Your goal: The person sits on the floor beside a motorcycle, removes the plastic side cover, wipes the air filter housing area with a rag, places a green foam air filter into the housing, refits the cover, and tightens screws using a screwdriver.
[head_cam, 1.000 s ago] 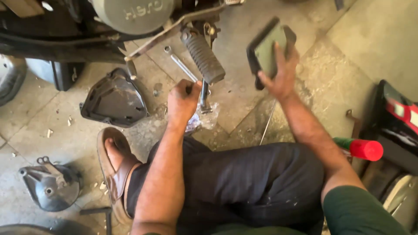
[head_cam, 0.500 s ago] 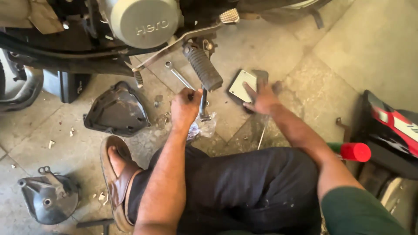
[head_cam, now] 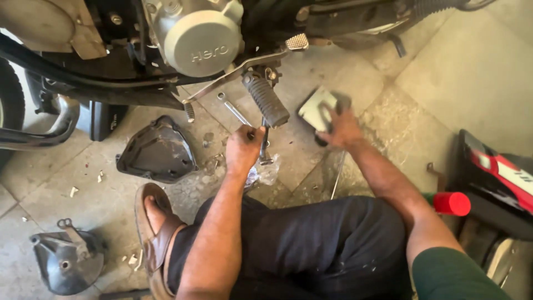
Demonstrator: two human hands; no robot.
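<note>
My left hand (head_cam: 243, 149) is closed around a slim dark metal tool (head_cam: 263, 145) that stands just below the motorcycle's black rubber footpeg (head_cam: 265, 100). My right hand (head_cam: 340, 126) is blurred and grips a flat dark rectangular object with a pale face (head_cam: 315, 108), low over the stone floor to the right of the footpeg. A silver spanner (head_cam: 232, 109) lies on the floor beside the footpeg. The silver engine cover (head_cam: 202, 41) and the brake pedal (head_cam: 297, 41) are above my hands.
A black engine side cover (head_cam: 158, 149) lies on the floor to the left, and another dark metal part (head_cam: 66, 261) at lower left. My sandalled foot (head_cam: 154, 233) is in front. A red-capped can (head_cam: 451, 203) and a red and black object (head_cam: 499, 178) stand at right.
My right hand has brought the flat object down from a raised position to just above the floor near the footpeg. My left hand has stayed on the tool.
</note>
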